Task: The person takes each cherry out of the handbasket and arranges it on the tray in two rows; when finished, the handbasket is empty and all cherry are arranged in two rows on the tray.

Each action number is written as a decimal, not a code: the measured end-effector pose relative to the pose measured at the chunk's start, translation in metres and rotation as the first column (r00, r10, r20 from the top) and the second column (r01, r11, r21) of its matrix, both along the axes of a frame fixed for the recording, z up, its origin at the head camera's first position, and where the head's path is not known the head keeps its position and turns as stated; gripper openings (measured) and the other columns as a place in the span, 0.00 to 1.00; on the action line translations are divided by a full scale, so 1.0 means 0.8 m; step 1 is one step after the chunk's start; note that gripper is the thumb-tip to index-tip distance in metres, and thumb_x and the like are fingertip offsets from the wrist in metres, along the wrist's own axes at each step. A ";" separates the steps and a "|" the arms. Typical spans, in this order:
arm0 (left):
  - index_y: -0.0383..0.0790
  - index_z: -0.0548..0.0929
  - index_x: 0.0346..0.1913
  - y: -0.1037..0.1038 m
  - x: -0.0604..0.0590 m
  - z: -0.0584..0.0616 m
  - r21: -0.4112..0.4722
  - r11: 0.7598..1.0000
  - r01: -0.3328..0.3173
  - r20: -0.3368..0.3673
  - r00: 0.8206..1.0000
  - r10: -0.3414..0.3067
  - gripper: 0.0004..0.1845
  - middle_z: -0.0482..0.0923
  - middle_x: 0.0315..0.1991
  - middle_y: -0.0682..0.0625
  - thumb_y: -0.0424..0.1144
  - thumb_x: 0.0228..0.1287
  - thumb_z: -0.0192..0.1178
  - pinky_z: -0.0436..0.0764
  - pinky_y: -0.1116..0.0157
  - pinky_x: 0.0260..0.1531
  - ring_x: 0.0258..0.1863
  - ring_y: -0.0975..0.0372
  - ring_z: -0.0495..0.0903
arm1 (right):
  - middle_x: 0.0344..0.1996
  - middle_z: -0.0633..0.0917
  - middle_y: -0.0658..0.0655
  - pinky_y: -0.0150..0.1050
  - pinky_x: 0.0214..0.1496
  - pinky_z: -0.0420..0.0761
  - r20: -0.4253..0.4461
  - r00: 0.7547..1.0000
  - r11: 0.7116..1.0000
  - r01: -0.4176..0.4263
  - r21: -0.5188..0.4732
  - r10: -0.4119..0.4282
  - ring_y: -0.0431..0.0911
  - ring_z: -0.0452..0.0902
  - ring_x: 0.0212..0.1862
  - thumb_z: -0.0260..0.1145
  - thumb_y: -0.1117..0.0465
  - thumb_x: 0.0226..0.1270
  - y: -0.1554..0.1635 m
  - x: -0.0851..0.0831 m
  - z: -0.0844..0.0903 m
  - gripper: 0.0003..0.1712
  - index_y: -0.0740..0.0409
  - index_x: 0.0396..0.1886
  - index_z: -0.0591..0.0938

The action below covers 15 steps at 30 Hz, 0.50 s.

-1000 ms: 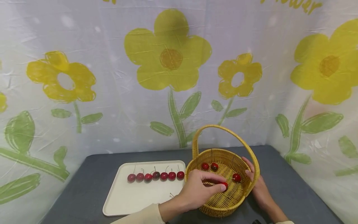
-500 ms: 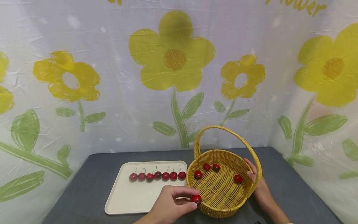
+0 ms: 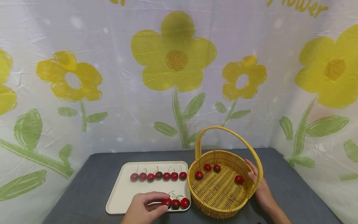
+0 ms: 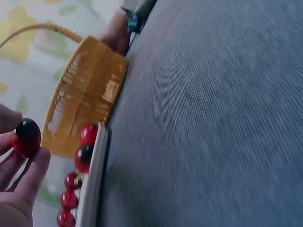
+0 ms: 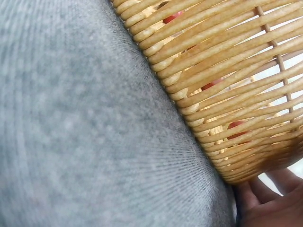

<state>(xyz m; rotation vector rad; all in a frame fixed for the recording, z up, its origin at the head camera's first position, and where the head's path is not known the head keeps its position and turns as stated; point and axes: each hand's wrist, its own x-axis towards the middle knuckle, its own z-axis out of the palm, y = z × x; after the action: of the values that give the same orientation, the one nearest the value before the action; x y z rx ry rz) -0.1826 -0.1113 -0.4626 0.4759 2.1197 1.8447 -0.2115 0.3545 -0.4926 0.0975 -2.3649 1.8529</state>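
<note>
My left hand (image 3: 145, 208) pinches a dark red cherry (image 3: 167, 203) between thumb and fingertips, over the front edge of the cream tray (image 3: 123, 196). In the left wrist view the pinched cherry (image 4: 27, 138) shows a black patch on top. Two cherries with stems, one of them the end cherry (image 3: 184, 203), sit just right of it at the tray's front. At the right, my right hand (image 3: 261, 189) holds the side of the yellow wicker basket (image 3: 221, 208), thumb at its rim. Several cherries, such as this one (image 3: 239, 179), lie inside the basket.
A row of several stemmed cherries (image 3: 150, 177) runs along the tray's back part. The basket's tall arched handle (image 3: 216, 127) rises above it, close to the tray's right edge. A grey cloth (image 3: 84, 186) covers the table, with a flower-printed curtain (image 3: 117, 130) behind.
My left hand has carried the cherry out of the basket, leftward to the tray's front beside two others. My right hand stays at the basket. The head view shifted slightly.
</note>
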 end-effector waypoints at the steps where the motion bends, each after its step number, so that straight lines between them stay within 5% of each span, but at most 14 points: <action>1: 0.29 0.89 0.61 -0.004 0.000 -0.001 -0.012 1.000 -0.011 -0.009 1.000 0.011 0.24 0.92 0.54 0.41 0.40 0.68 0.78 0.90 0.62 0.53 0.54 0.55 0.91 | 0.85 0.63 0.65 0.22 0.62 0.77 0.000 1.000 1.000 -0.001 0.000 0.001 0.23 0.73 0.68 0.43 0.46 0.95 0.000 0.000 0.000 0.34 0.42 0.92 0.53; 8: 0.28 0.90 0.57 -0.024 -0.004 -0.009 -0.102 0.993 -0.063 -0.129 0.990 0.050 0.21 0.93 0.49 0.41 0.37 0.66 0.78 0.91 0.63 0.51 0.49 0.59 0.93 | 0.86 0.62 0.64 0.22 0.61 0.77 0.017 1.000 1.000 0.004 0.003 -0.004 0.23 0.72 0.67 0.43 0.45 0.95 0.000 0.000 0.001 0.34 0.40 0.92 0.52; 15: 0.38 0.95 0.52 -0.027 -0.014 -0.026 -0.252 0.961 -0.117 -0.306 0.951 0.036 0.16 0.95 0.43 0.52 0.40 0.63 0.81 0.89 0.71 0.47 0.43 0.72 0.90 | 0.86 0.62 0.63 0.22 0.61 0.76 0.034 0.999 1.000 0.018 0.006 -0.018 0.23 0.72 0.67 0.44 0.46 0.95 -0.001 -0.001 0.001 0.34 0.39 0.92 0.53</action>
<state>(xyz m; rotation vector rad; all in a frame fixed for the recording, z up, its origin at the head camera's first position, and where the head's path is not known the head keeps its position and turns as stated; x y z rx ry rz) -0.1940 -0.1326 -0.4831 0.6482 2.5765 1.5680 -0.2124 0.3533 -0.4916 0.0454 -2.3859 1.8541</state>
